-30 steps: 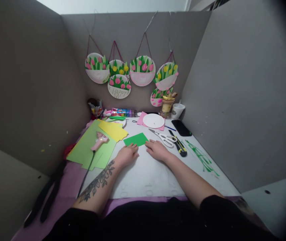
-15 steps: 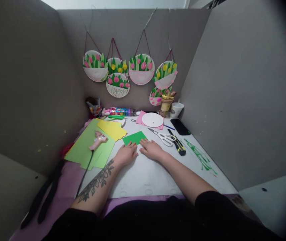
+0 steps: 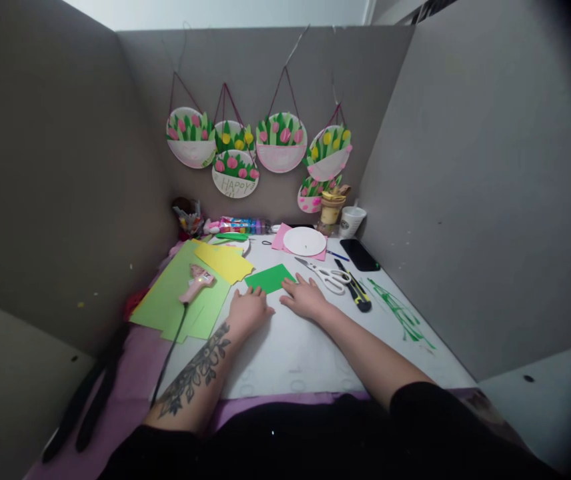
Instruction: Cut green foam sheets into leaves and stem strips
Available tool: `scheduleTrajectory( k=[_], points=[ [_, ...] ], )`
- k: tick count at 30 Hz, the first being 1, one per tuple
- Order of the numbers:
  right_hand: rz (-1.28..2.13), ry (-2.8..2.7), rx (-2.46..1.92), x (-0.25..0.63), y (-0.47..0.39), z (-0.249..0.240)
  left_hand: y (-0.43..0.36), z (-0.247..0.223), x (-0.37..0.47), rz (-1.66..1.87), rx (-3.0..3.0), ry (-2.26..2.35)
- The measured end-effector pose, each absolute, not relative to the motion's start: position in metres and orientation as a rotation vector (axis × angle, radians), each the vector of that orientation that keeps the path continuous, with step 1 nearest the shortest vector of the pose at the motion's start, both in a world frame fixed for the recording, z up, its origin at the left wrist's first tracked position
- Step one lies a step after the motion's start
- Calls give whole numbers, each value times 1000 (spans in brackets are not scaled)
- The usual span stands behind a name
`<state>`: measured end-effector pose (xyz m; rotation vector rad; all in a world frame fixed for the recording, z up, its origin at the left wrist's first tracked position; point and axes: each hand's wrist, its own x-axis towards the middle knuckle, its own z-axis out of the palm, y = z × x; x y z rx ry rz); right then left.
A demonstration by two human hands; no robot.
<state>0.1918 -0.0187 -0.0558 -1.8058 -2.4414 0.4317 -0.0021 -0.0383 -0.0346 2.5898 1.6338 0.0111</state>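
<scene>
Left hand (image 3: 250, 311), right hand (image 3: 305, 298): fingers apart, on one green sheet (image 3: 271, 276). From it: one glue gun (image 3: 198, 285), 9 o'clock; one scissors (image 3: 332, 277), 3 o'clock.

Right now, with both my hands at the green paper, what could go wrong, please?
The white-handled scissors lie just beyond the right hand, so a careless reach might nick a finger. The black cord passes close to the left forearm, which could catch it and drag the pink glue gun.
</scene>
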Motion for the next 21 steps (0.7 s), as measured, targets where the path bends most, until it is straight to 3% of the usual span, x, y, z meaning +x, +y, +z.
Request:
scheduleTrajectory(
  k=[4, 11, 21],
  points=[
    [379, -2423, -1808, 190, -19, -56, -42, -27, -2, -15, 2554, 1793],
    [452, -2622, -1434, 168, -23, -62, -35, -24, -6, -22, 2563, 1762],
    [404, -2478, -1720, 188, -13, -66, -29, -47, 8, 161, 2694, 1544]
  ],
)
